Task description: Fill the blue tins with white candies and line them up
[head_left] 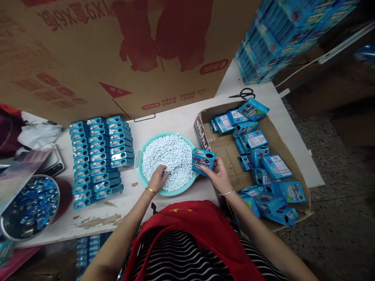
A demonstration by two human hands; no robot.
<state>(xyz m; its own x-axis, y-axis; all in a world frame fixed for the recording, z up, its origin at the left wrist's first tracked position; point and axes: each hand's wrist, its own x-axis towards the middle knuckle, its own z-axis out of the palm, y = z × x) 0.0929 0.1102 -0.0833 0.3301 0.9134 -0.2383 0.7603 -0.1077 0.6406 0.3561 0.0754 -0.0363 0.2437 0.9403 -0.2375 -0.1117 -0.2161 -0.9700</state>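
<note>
In the head view, clock directions are read from the middle of the turquoise bowl (172,193), which stands on the white table (175,119) in front of the person and holds a heap of pale blue-white pellets (166,150).

The left hand (157,179) reaches in at 7 o'clock, its bent fingers among the pellets; the tips are partly hidden, so I cannot tell whether they are together on any. A gold bracelet (151,190) circles that wrist. At 3 o'clock the right hand (218,175) is clamped on a blue printed packet (203,160), thumb across its front, and holds it at the bowl's rim. That wrist wears a thin, pale bracelet (225,193).

Farther out at 3 o'clock lies a low open carton (224,152) with many loose blue packets (277,167), mostly in its far and near parts and along its right side. Black-handled scissors (247,93) rest at 2 o'clock, and beyond them stands a tall blue stack (269,43).

At 9 o'clock, blue packets in three columns (99,156) line the table. Toward 8 o'clock a metal bowl (9,226) contains shiny blue wrapped pieces (38,203). A large brown carton (175,86) with red print rises at 12 o'clock; the person's red apron (187,216) is at 6.
</note>
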